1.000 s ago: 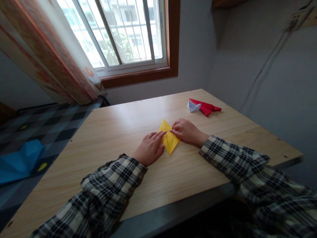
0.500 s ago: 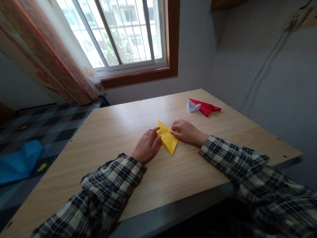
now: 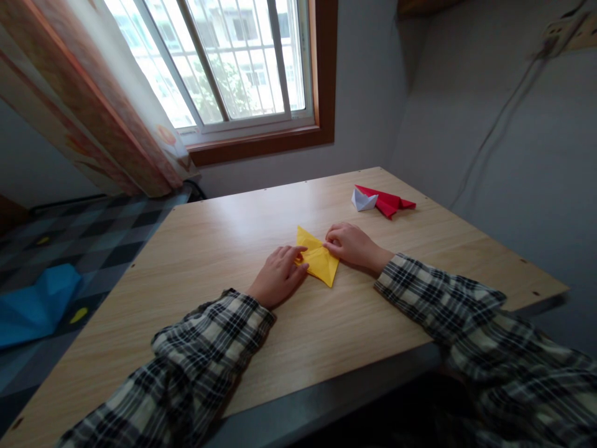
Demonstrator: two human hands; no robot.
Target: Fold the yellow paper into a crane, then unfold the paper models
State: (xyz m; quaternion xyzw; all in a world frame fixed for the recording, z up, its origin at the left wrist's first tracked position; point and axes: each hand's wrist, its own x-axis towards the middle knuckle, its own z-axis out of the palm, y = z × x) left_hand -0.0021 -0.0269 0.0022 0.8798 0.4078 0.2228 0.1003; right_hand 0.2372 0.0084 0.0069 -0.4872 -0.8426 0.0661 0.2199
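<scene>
Head view: we are pinning a yellow folded paper (image 3: 319, 259) mid-table (image 3: 224, 236), its long axis running from far-left to near-right; left hand (image 3: 278, 275) and right hand (image 3: 351, 244) are pressing it with flattened fingers; a window (image 3: 224, 62) is lighting the room behind.

1. Daylight enters through the window (image 3: 233, 62) at the upper left; its panes are blown out to near white.
2. The bench (image 3: 224, 236) top is evenly lit, with a faint sheen on its far half.
3. Soft, short shadows lie under the left hand (image 3: 278, 277) and right hand (image 3: 351, 246).
4. The wall (image 3: 513, 186) on the right looks dim and grey.
5. Wide-angle distortion bends the window frame and stretches the sleeves (image 3: 186, 367) near the lower edge.
6. The corners seem slightly soft, perhaps from the lens.
</scene>
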